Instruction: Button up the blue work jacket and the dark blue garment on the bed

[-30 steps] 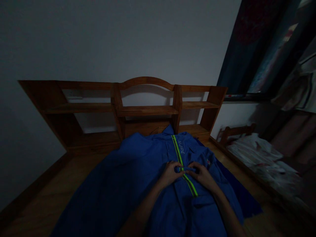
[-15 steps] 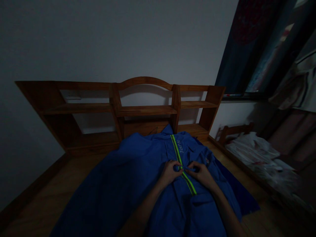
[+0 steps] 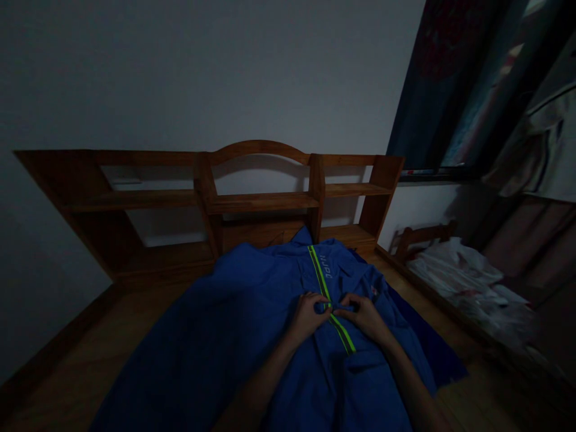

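A blue jacket (image 3: 225, 336) lies spread on a bare wooden bed, collar toward the headboard. A bright yellow-green stripe (image 3: 324, 288) with pale lettering runs down its front. My left hand (image 3: 308, 315) pinches the fabric at the left of the stripe, fingers curled. My right hand (image 3: 363, 315) pinches the front edge just right of it. The two hands almost touch at mid-chest of the jacket. The room is dim, so what lies between the fingertips stays unclear.
A wooden headboard with open shelves (image 3: 261, 201) stands at the far end against a pale wall. The bed's wooden boards (image 3: 112, 336) show at the left. To the right lies crumpled white bedding (image 3: 468, 282) beside a small wooden frame, with dark curtains (image 3: 454, 90) above.
Both hands stay pinched at the jacket's front, their fingertips drawn slightly closer. The view has drifted a little to the right, so everything sits slightly further left.
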{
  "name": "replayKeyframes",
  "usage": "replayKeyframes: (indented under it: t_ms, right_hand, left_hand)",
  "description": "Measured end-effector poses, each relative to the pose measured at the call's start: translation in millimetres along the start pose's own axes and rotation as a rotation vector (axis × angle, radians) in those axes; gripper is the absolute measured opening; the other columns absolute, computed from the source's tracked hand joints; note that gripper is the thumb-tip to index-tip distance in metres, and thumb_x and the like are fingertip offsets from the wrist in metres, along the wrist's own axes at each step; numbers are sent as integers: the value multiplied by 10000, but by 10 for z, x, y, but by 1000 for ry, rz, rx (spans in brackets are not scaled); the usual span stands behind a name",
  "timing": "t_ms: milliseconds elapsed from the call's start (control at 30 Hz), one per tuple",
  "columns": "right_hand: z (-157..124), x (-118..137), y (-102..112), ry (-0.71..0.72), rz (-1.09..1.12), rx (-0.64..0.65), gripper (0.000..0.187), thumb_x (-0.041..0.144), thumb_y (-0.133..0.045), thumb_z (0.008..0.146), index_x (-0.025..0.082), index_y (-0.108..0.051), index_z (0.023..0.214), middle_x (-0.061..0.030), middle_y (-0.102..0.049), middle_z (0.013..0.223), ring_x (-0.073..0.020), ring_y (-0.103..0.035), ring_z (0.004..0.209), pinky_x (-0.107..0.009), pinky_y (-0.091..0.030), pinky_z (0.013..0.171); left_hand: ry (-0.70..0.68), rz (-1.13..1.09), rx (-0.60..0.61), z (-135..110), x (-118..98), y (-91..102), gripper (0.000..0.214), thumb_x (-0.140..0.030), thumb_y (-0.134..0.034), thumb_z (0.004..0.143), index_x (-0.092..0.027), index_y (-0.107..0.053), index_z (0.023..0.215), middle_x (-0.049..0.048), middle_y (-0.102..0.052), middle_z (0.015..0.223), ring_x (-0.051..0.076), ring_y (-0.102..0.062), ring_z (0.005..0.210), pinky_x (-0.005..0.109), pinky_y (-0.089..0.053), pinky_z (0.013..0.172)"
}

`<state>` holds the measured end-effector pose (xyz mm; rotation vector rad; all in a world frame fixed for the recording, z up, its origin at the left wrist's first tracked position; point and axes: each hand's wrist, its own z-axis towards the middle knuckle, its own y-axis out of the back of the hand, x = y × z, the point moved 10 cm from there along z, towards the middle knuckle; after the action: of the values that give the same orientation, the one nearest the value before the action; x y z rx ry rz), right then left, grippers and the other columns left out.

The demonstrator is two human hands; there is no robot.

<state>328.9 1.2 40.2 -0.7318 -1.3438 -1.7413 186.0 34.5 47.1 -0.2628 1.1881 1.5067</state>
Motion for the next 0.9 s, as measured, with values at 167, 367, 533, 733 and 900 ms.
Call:
replayKeyframes:
  t_ms: [167,367,533,733,900]
  right_hand:
    - [-4,32,20,23,-3,-36,230,383,-682,732,180,-583,771,18,-575,741,-147,-541,740,-244,-404,694]
    - [-4,32,23,34,-6,-73,222,386,-654,761,184,-576,810,33,-520,713,-131,-495,693,-229,-383,650]
    - [-6,100,69,37,-24,-101,223,370,-663,752,193,-583,862,28,-558,766,-139,-514,739,-235,-389,694]
    - [-1,141,75,23,36,-76,143,287,-600,772,186,-609,872,7,-621,824,-162,-560,812,-256,-407,762]
    - [-17,165,80,11,56,-73,148,285,-579,767,181,-626,861,-5,-634,839,-182,-574,838,-268,-417,769]
  left_hand:
    - [-4,-9,-1,-3,-27,4,101,-227,-640,734,-213,-674,828,0,-686,855,162,-592,870,273,-417,834]
    - [-8,-27,-17,-21,-65,1,127,-202,-634,738,-215,-658,862,-4,-670,878,156,-585,889,266,-412,849]
    - [-20,19,-30,-41,-232,69,137,-217,-573,792,-227,-621,919,0,-651,906,154,-578,905,267,-406,858]
    - [-21,213,-69,-48,-395,233,150,-281,-483,855,-230,-586,950,22,-628,924,163,-581,890,267,-418,814]
    - [72,286,-25,-114,-226,467,186,-358,-487,851,-212,-586,792,18,-622,824,151,-592,763,247,-420,711]
